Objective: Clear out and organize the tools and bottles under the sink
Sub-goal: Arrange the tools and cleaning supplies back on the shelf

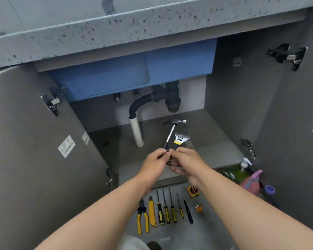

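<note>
Two-handed hold: left hand pinching hammer handle, right hand wrapping wrench handle; head-heavy past grip, stiff, choke up.

One wide-angle view is taken from the head, faced forward and down into the open cabinet under the sink, from near. The countertop is framed at 12 o'clock, the left door at 9, the right door at 3, the floor at 6.

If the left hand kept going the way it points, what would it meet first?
The left hand grips the hammer, whose head would likely reach the back wall under the drain trap first; depth unclear.
</note>
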The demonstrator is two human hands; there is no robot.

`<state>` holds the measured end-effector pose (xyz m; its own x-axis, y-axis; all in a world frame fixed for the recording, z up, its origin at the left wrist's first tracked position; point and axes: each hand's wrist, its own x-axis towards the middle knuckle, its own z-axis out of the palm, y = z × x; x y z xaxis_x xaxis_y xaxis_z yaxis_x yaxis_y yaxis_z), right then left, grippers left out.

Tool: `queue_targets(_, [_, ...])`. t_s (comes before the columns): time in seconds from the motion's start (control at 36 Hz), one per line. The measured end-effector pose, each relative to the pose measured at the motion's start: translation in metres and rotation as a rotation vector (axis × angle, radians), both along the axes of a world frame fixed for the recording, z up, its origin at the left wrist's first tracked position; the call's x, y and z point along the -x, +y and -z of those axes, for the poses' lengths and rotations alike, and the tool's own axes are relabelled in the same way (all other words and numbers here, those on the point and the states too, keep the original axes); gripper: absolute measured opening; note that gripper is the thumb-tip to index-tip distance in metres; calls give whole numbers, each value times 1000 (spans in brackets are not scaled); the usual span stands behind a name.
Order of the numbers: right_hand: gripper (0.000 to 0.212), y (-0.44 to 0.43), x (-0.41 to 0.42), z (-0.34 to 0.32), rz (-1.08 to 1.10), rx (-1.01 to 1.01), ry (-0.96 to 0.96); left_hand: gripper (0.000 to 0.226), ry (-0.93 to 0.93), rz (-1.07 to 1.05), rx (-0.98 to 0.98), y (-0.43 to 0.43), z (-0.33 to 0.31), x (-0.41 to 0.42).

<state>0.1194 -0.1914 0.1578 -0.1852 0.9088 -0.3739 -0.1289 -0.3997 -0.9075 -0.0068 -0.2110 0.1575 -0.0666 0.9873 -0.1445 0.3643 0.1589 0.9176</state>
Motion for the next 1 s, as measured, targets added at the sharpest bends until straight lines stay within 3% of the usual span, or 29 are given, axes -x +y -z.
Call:
queue_targets(0.14, [28, 11, 22, 11, 12, 67, 73, 33, 11, -92, 39, 6, 8, 19])
queue_targets(0.25, [18, 30, 29, 21, -88, 123, -94, 6, 200, -178, 50, 17, 31, 57])
queue_targets(0.44, [20, 80, 40, 59, -198, 38, -417, 30, 361, -351, 301, 56, 104, 120])
queue_targets(0.53, [19, 93, 47, 89, -252, 91, -414, 30, 484, -363, 410, 74, 139, 134])
queue_targets(0.67, [22, 126, 56, 123, -402, 99, -531, 26, 441, -415, 433, 103, 195, 152])
queue_targets(1.0, [16, 147, 64, 205, -365, 163, -244, 29, 434, -611, 338, 163, 268, 198])
